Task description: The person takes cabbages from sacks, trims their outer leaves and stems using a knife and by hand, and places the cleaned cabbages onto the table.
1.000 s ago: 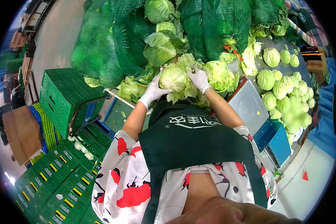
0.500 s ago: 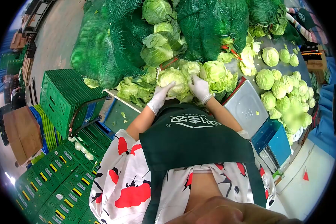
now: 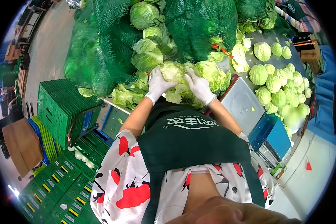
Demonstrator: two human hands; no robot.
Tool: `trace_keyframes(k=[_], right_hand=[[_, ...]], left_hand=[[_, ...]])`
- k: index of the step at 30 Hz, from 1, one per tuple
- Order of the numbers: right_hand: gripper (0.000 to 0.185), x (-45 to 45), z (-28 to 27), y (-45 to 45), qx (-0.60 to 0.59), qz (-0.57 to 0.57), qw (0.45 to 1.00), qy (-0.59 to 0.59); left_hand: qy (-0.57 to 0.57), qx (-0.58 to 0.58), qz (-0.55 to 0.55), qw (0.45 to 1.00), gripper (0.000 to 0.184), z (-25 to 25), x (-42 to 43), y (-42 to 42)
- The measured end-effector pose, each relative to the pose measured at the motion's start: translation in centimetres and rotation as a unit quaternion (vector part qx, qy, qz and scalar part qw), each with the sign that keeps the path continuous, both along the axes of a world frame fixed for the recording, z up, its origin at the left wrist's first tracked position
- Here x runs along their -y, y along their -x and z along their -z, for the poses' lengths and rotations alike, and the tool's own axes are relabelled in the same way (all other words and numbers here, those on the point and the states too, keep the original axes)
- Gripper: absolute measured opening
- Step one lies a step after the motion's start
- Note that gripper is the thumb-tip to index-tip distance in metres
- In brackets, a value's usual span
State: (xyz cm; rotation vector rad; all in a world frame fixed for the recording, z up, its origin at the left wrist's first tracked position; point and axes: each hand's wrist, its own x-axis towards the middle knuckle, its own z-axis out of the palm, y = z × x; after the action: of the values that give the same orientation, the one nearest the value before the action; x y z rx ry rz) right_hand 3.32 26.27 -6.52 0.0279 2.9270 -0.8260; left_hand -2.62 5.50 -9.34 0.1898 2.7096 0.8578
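A pale green cabbage head (image 3: pixel 171 71) sits at the near edge of the worktable, with loose leaves (image 3: pixel 178 92) below it. My left hand (image 3: pixel 158 85), in a white glove, is wrapped round its left side. On the other side my right hand (image 3: pixel 199 86), also gloved, has its fingers against the cabbage and the leaves. Another trimmed-looking cabbage (image 3: pixel 209 71) lies just right of my right hand. Leafy scraps (image 3: pixel 127 95) lie left of my left hand.
Green mesh sacks (image 3: pixel 199 28) of cabbages stand behind. Many cabbages (image 3: pixel 279 98) cover the right side, beyond a grey scale plate (image 3: pixel 239 103) and a blue bin (image 3: pixel 274 136). Green crates (image 3: pixel 65 112) are stacked at left. A co-worker's sleeve (image 3: pixel 293 23) shows at upper right.
My hands have closed in around the cabbage, the left moving up along its side and the right spreading its fingers. The view has shifted, so the sacks and cabbages appear further left.
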Motion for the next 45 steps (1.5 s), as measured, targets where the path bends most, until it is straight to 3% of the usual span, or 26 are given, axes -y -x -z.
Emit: trace_keyframes(k=[3,6,10,13,14,16,19,23,26,30,33,36,37,40,42,44,45], right_hand=[[0.056,1.3,-0.3,1.7,0.024,-0.073,0.995,-0.064],[0.057,2.2,0.1,3.5,0.060,-0.121,0.984,-0.120],[0.055,2.3,1.5,4.3,-0.001,-0.139,0.983,-0.119],[0.051,1.8,2.2,5.7,-0.051,-0.093,0.980,-0.166],[0.046,0.5,1.9,6.7,-0.021,-0.014,0.994,-0.105],[0.042,-0.9,2.5,7.9,-0.016,-0.018,0.990,-0.142],[0.038,-1.2,2.1,7.5,0.013,-0.010,0.994,-0.104],[0.035,-1.7,4.9,4.8,-0.050,0.072,0.995,0.038],[0.035,-2.0,5.2,2.9,-0.001,0.107,0.994,0.012],[0.089,1.2,2.8,2.0,0.069,0.146,0.984,0.071],[0.121,5.0,0.4,0.4,0.119,0.065,0.987,0.089],[0.130,5.4,3.2,0.5,0.135,0.031,0.986,0.096],[0.110,5.1,3.8,0.5,0.066,0.013,0.992,0.104],[0.082,2.9,4.9,0.8,0.088,0.040,0.952,0.291],[0.064,2.8,4.8,0.8,0.098,0.107,0.942,0.304],[0.065,3.2,4.1,0.6,0.122,0.128,0.918,0.356],[0.063,3.8,4.6,0.4,0.059,0.083,0.943,0.318]], left_hand=[[0.001,-0.020,0.024,1.000,0.115,0.7,0.3,0.2],[-0.003,0.033,0.028,0.999,0.114,1.0,0.3,0.7],[-0.005,-0.005,0.023,1.000,0.114,1.4,0.3,0.5],[-0.027,0.041,0.035,0.998,0.115,-0.2,0.4,0.7],[-0.038,0.066,0.042,0.996,0.116,-0.8,0.4,0.6],[-0.065,0.026,0.034,0.997,0.115,0.7,1.4,-0.7],[-0.121,-0.030,0.019,0.992,0.115,2.1,2.7,-1.6],[-0.075,0.034,-0.006,0.997,0.114,0.5,5.5,-3.1],[-0.108,0.088,0.004,0.990,0.112,1.1,8.3,-3.8],[-0.094,0.074,-0.019,0.993,0.113,1.3,7.8,-4.3],[-0.088,0.044,-0.018,0.995,0.111,1.9,7.3,-3.4],[-0.088,0.069,-0.010,0.994,0.108,1.7,7.6,-2.5],[-0.086,0.081,-0.008,0.993,0.108,1.6,7.8,-2.1],[-0.110,0.149,0.007,0.983,0.105,1.4,8.8,-1.1],[-0.168,0.166,0.018,0.972,0.104,2.1,9.9,-1.1],[-0.307,0.274,-0.054,0.910,0.096,3.4,10.0,-1.6],[-0.367,0.346,-0.112,0.856,0.095,2.0,9.3,-1.9]])
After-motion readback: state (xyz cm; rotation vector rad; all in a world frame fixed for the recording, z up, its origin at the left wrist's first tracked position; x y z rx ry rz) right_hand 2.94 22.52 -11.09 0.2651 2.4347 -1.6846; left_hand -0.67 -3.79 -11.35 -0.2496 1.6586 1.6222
